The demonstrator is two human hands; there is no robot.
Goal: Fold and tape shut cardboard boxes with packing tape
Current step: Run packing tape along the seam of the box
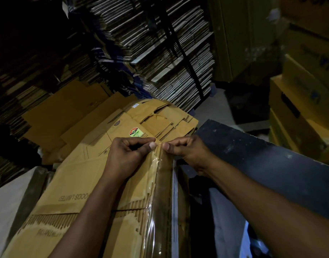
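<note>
Both the left hand (130,151) and right hand (186,150) pinch the clear shiny packing tape (160,175) on the flat brown cardboard box (82,175). Tall stacks of flat cardboard (160,49) stand behind.

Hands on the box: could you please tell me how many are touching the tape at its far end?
2. The left hand pinches the tape strip at the box's far edge from the left; the right hand pinches it from the right, thumbs nearly meeting.

Matt brown corrugated cardboard box (96,175) edged with glossy, wrinkled clear plastic packing tape (160,185)
</note>
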